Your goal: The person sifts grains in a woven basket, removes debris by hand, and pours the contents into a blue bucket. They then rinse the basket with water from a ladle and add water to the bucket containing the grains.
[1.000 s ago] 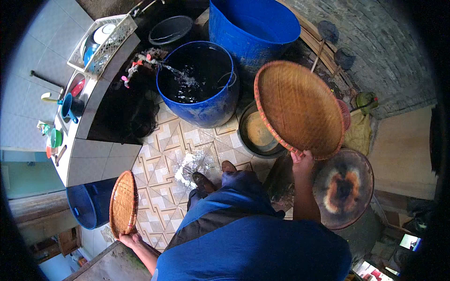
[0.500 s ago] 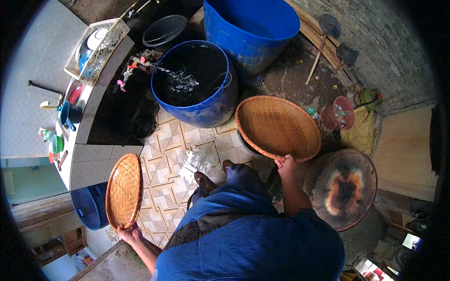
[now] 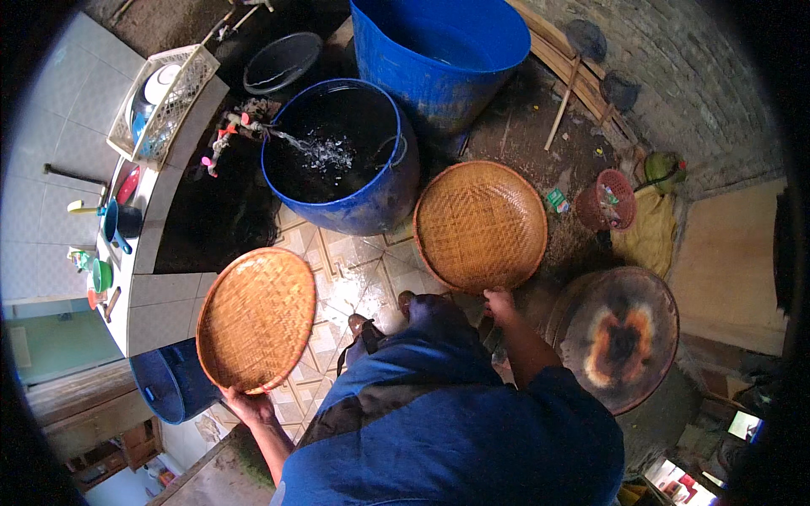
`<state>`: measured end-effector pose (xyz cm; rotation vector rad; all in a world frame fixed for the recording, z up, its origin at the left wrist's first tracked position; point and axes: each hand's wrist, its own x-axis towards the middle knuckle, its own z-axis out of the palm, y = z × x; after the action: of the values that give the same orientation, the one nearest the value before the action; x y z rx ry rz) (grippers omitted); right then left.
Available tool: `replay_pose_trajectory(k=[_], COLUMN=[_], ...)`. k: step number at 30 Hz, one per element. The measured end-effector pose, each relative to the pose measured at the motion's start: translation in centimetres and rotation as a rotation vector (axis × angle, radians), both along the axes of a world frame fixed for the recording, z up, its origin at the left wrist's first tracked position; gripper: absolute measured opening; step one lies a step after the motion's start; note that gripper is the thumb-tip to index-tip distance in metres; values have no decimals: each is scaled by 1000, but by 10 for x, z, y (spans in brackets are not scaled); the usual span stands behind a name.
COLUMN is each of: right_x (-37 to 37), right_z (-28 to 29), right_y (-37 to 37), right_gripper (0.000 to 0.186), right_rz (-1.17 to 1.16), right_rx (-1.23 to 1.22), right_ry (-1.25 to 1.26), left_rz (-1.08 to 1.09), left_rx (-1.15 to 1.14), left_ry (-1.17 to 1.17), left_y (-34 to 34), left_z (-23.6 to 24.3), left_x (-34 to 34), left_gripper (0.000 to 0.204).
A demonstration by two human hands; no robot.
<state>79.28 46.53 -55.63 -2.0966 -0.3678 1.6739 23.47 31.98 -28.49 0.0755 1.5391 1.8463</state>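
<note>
Two round, shallow woven bamboo trays are held out, one per hand. My left hand is closed on the near rim of the left bamboo tray, which is tilted with its broad woven face in sight. The fingertips are partly hidden behind that tray. On the other side, my right hand grips the near rim of the right bamboo tray, whose hollow inside faces up. Nothing lies in either tray, and they are apart from each other.
Water runs from a tap into a filled blue tub. A larger blue barrel stands behind. At left is a tiled counter with a dish basket. To the right are a scorched round lid and a pink wastebasket.
The left tray has swung from nearly edge-on to showing its broad face, shifting right. The right tray has turned to look rounder and moved slightly left. Both hands keep hold.
</note>
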Motion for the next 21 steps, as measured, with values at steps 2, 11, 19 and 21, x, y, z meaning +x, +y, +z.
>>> replay_pose_trajectory(k=[2,11,19,21], right_x=[-11,-114,-172,-183], right_z=[-9,156,190,182], right_y=[2,72,95,99], right_gripper=[45,63,37,33], right_rz=[149,337,221,150], right_rx=[10,336,252,421], right_ry=[33,242,714,676], left_rz=[-22,-162,-226,-360], left_rx=[66,90,218,234], left_ry=[-24,-71,-253,-220], left_y=[13,78,86,80], left_z=[2,16,18,4], left_x=[17,72,94,90], left_gripper=[65,89,95,93])
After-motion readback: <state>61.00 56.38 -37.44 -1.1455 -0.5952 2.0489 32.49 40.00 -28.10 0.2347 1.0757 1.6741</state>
